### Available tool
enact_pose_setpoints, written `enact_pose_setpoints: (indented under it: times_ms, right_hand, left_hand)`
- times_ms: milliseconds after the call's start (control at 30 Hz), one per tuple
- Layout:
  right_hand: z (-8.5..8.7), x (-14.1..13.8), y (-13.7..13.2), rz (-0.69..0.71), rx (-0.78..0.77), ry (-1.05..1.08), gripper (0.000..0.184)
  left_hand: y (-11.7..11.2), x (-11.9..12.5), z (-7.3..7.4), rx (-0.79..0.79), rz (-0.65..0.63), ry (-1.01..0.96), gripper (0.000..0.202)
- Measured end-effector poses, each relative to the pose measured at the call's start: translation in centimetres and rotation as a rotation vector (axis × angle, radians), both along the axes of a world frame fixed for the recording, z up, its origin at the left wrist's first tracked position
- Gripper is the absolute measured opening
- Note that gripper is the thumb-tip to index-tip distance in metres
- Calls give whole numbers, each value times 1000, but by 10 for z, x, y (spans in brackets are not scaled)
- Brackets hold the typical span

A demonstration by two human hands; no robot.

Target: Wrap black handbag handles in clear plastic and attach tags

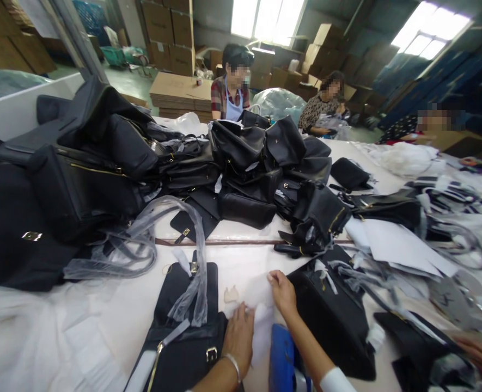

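Observation:
My left hand (pixel 239 333), a bracelet on its wrist, lies with fingers stretched along the right edge of a black bag (pixel 189 340). The bag has its flap folded back, a gold buckle and zip, and a strap in clear plastic wrap (pixel 197 256) across it. A thin white sheet (pixel 261 316) spreads between my two hands. My right hand (pixel 282 294) pinches the sheet's upper right edge between thumb and fingers. Below it stands a blue object (pixel 281 356), its kind unclear. Another black bag (pixel 333 313) lies just right of my right forearm.
Black bags (pixel 244 163) are heaped across the table, with a large pile (pixel 81 174) at left. White sheets (pixel 404 247) and wrapped straps lie to the right. A person's hand (pixel 480 351) is at the right edge. Several people work across the table.

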State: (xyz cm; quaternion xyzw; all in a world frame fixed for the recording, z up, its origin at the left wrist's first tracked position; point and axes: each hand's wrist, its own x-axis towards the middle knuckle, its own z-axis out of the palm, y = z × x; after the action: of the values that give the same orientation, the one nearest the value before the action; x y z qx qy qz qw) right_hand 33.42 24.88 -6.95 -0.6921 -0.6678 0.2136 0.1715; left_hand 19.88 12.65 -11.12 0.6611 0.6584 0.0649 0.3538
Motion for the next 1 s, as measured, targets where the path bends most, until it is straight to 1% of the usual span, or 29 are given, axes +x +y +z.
enact_pose_setpoints:
  times_ms: [67,100,133,200,233,267,333,367,400,433,500,533,567,600,700,733,767,800,867,933,1000]
  right_hand:
    - [13,-8,9,-37,79,3,28]
    - [22,-13,11,-36,116,7,28]
    - [31,-19,9,-17,151,19,27]
    - [46,-34,-4,78,219,68,23]
    - [51,-43,-17,144,249,101,21]
    - [53,-52,-33,219,274,135,19]
    - [51,-70,-73,365,283,179,20]
    - [47,-78,-94,438,276,183,22]
    - [42,-85,-113,506,273,174,23]
    - [36,-90,-131,586,270,164,23]
    - [29,-97,-157,730,270,167,20]
    - [27,-97,-164,765,262,184,17]
    - [27,-96,-168,756,247,209,16]
    - [29,-94,-169,696,217,233,16]
    - [37,-83,-163,360,74,243,20]
    - [38,-80,-160,274,7,222,19]
    - [38,-79,-157,231,-68,193,19]
    - [37,-78,-156,225,-141,160,20]
    - [34,-82,-157,283,-252,84,23]
    - [33,-92,-161,339,-278,-2,26]
    - [36,-105,-166,362,-251,-81,29]
  left_hand:
    - [1,-4,3,-23,28,-51,71]
    - [3,-7,7,-30,65,-104,69]
    - [5,-13,13,-29,124,-178,67]
    - [8,-29,30,-22,313,-407,60]
    - [9,-39,41,-43,431,-575,56]
    - [9,-49,52,-96,552,-774,52]
    - [4,-70,73,-315,751,-1215,52]
    - [-1,-78,81,-411,826,-1385,50]
    - [-7,-85,87,-478,901,-1501,45]
    - [-14,-90,90,-504,979,-1551,39]
    - [-29,-95,91,-478,1108,-1520,31]
    - [-37,-97,90,-445,1132,-1487,31]
    - [-44,-99,88,-409,1128,-1453,33]
    - [-50,-101,86,-373,1104,-1416,35]
    - [-64,-114,82,-271,1013,-1249,37]
    - [-68,-120,80,-234,997,-1166,37]
    - [-71,-126,79,-190,985,-1077,36]
    - [-74,-131,77,-139,975,-989,35]
    - [-79,-142,74,-37,975,-822,36]
    - [-85,-149,71,29,973,-710,39]
    - [-91,-152,71,61,961,-648,40]
